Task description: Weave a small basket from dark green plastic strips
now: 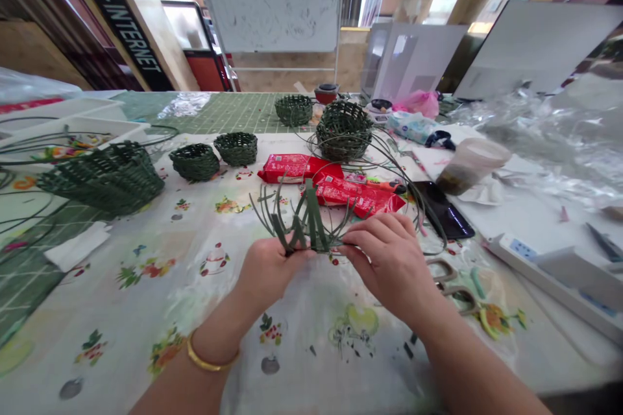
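A half-woven green basket [311, 224] is held just above the table, its flat strips sticking up and fanning outward. My left hand [270, 266] pinches its near left side between thumb and fingers, the wrist wearing a gold bangle [210, 363]. At the basket's right side my right hand [384, 259] has thumb and fingertips closed on the weaving strand, which loops out to the right past the hand [435, 220]. The base of the basket is partly hidden behind my fingers. Two red packets [360, 194] lie just behind it.
Finished green baskets stand around: a large one [104, 175] at left, small ones [236, 149] and a round one [344, 130] behind. Scissors [450, 285], a black phone [442, 211], a plastic cup [472, 165] and a power strip [559, 279] lie at right. Green scraps dot the tablecloth.
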`<state>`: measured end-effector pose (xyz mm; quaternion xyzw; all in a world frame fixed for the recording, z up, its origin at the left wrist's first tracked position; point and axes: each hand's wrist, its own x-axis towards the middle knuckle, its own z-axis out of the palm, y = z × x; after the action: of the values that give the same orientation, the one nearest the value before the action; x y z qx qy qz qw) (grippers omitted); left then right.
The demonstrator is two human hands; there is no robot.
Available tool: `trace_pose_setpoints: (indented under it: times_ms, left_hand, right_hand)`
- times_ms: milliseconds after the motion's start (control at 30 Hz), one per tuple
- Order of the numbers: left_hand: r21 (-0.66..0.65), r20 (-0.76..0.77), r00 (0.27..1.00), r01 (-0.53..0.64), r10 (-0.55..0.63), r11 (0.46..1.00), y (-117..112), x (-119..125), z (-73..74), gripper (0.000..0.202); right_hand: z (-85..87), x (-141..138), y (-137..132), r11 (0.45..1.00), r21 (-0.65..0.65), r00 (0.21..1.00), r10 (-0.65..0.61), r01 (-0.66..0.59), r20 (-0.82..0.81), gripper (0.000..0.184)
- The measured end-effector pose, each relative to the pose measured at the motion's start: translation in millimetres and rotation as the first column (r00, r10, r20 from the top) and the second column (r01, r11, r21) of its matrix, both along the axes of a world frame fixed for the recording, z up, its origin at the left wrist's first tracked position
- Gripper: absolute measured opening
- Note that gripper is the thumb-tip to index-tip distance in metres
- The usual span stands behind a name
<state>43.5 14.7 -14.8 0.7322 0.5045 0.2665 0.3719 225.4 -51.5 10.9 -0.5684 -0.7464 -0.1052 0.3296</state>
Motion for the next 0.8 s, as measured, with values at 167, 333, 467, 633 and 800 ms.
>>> trace_pose_setpoints:
  times_ms: [167, 333, 467, 633, 800]
  left_hand:
    - [-0.233, 0.054, 0.979, -0.180, 0.197, 0.956, 7, 0, 9.5, 0.018]
    - [-0.265, 0.087, 0.985, -0.122, 0.150, 0.956, 6, -1, 17.4, 0.017]
    - [-0.240, 0.113, 0.985, -0.099, 0.129, 0.966, 4, -4, 13.9, 0.017]
    - [-0.243, 0.121, 0.988, -0.061, 0.092, 0.968, 4, -5, 9.8, 0.015]
    - [-0.108, 0.198, 0.980, 0.035, -0.013, 0.994, 1, -4, 11.6, 0.009]
  right_hand:
    - [-3.4, -15, -11, 0.979, 0.014, 0.959, 0.202, -0.203, -0.198, 0.010]
    - [-22.0, -24, 2, 0.893, -0.415, 0.883, -0.045, -0.174, -0.468, 0.026]
    - [-36.1, -25, 16, 0.899, -0.328, 0.526, -0.136, -0.291, -0.839, 0.019]
    - [-40.5, -23, 15, 0.898, -0.286, 0.475, -0.101, -0.335, -0.874, 0.015]
    - [-42.8, -12, 11, 0.925, -0.106, 0.730, 0.213, -0.365, -0.650, 0.018]
